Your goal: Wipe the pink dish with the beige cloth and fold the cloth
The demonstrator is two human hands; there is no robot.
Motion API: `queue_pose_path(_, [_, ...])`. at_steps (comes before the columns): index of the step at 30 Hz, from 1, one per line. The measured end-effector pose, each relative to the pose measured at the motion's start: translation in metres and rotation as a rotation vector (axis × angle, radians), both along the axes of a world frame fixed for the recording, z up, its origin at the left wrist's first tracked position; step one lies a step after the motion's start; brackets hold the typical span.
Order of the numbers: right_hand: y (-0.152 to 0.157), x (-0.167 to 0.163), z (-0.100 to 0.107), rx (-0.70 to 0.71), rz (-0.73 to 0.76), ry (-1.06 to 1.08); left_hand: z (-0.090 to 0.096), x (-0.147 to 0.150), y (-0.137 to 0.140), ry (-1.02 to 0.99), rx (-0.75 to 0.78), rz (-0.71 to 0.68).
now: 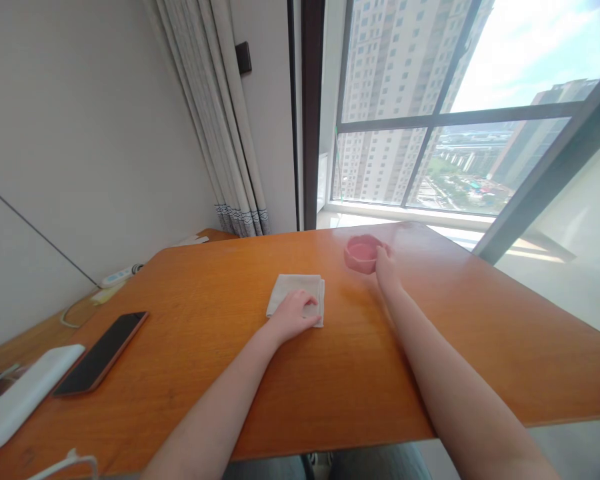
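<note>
A light grey cloth (293, 285), folded into a square, lies flat on the wooden table. My left hand (295, 313) rests on its lower right part, thumb and fingers apart, with nothing gripped. Farther off and to the right, my right hand (387, 263) grips the right side of a small round pink bowl (360, 265) with a wavy rim. The bowl is upright with its opening showing, and I see nothing inside. Whether its base touches the table is hard to tell. My fingers partly hide its right wall.
On the left lie a dark phone (103, 353), a long white device (27, 393) and a white cable (70, 460). A power strip (117, 275) sits by the wall. Beyond the brown table (220, 293) are a curtain (230, 120) and a large window (385, 160).
</note>
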State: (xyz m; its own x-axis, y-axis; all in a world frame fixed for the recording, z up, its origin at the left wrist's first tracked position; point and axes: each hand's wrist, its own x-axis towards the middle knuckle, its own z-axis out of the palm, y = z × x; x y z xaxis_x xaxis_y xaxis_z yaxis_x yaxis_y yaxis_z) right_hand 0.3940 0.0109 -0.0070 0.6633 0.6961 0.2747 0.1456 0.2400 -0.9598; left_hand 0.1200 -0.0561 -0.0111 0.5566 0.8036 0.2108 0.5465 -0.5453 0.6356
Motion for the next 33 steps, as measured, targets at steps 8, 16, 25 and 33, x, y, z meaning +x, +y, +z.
queue_pose_path(8, [-0.009,0.069,-0.017,-0.253,-0.399,-0.079,0.003,-0.004,0.000,0.083,0.065,-0.060])
queue_pose_path(16, [-0.013,0.078,-0.018,-0.441,-0.412,-0.213,0.006,-0.005,0.003,0.084,0.063,-0.045])
queue_pose_path(25, [-0.014,0.077,-0.021,-0.663,-0.454,-0.282,0.001,-0.006,0.007,0.003,0.020,-0.064])
queue_pose_path(33, [-0.031,0.031,0.013,-0.245,-0.535,-0.578,-0.010,-0.006,0.021,-0.366,-0.177,0.229])
